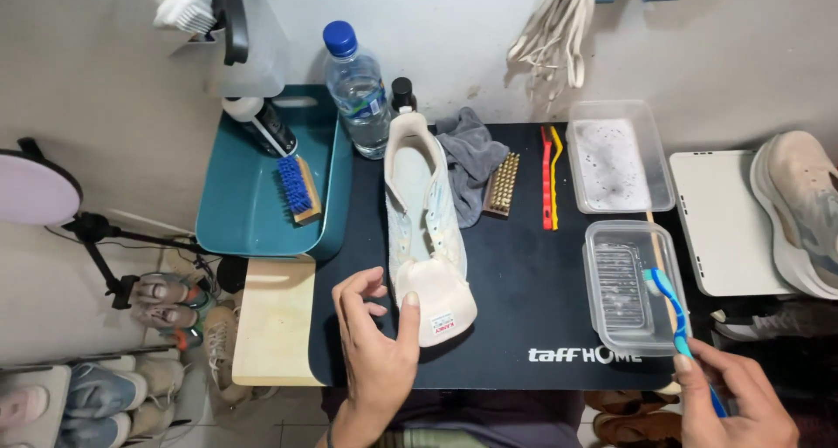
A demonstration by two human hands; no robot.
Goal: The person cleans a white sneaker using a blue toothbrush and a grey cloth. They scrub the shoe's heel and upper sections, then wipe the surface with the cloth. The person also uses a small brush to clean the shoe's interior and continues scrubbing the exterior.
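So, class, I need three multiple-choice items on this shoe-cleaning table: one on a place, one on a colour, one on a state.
1. Where does the blue-bristled brush lie?
A. in the teal tray
B. on the black mat
C. in the clear tub

2. What colour is the bottle cap?
A. red
B. blue
C. white

3. What is the right hand doing?
A. resting empty
B. gripping the shoe
C. holding a toothbrush

Answers: 1 A, the brush lies inside the tray. 2 B, the cap is blue. 3 C, its fingers grip the blue handle, with the head over the tub; the left hand touches the shoe.
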